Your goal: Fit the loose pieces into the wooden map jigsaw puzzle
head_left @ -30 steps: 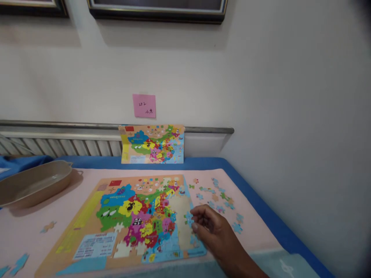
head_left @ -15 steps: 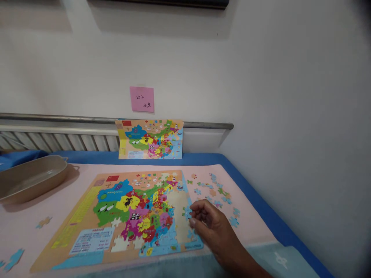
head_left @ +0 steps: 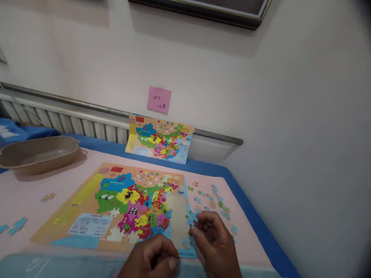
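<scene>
Between thumb and index finger, my right hand (head_left: 216, 243) pinches a light-blue jigsaw piece (head_left: 191, 218) just over the right edge of the puzzle. The map puzzle board (head_left: 68, 216) lies mostly filled, with a bare cream gap (head_left: 179, 216) on its right side and smaller gaps along the bottom and top right. My left hand (head_left: 153, 256) is over the board's lower edge, its fingers curled together. Whether anything is between those fingers cannot be made out.
Several loose pieces (head_left: 213, 202) lie on the pink cloth right of the board, and a few more (head_left: 17, 226) at the left. A beige dish (head_left: 40, 154) stands at the back left. A folded reference map (head_left: 160, 141) leans against the wall rail (head_left: 220, 136).
My left hand has come into view at the bottom middle. My right hand still holds the piece, turned slightly and a little lower. The view has tilted.
</scene>
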### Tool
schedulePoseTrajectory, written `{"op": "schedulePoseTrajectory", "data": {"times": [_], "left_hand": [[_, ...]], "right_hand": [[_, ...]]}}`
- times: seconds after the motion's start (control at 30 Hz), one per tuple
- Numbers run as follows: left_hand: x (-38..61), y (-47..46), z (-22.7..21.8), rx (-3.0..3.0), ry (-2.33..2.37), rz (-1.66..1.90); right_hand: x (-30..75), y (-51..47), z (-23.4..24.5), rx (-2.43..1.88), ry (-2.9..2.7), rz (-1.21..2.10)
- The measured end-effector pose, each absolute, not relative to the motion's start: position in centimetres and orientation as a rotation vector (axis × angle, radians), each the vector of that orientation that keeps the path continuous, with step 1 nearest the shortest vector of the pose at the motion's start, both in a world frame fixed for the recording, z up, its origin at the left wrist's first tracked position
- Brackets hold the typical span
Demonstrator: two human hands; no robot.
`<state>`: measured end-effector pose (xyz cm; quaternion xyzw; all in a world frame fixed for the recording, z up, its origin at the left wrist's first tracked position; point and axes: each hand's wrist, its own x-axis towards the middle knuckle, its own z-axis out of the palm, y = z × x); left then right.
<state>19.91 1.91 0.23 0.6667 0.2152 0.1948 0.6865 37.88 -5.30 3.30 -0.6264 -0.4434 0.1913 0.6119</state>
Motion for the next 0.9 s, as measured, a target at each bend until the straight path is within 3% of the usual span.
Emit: {"op": "schedulePoseTrajectory", "data": {"times": [0.5, 0.9], "left_hand": [[20.1, 2.6, 3.1, 1.277, 0.647, 0.707], [20.4, 3.4, 2.5, 1.259, 0.651, 0.750]], "right_hand": [[34.3, -4.9, 1.5, -1.448, -1.109, 0.634], [34.3, -4.6, 0.3, -1.533, -1.245, 0.403]]}}
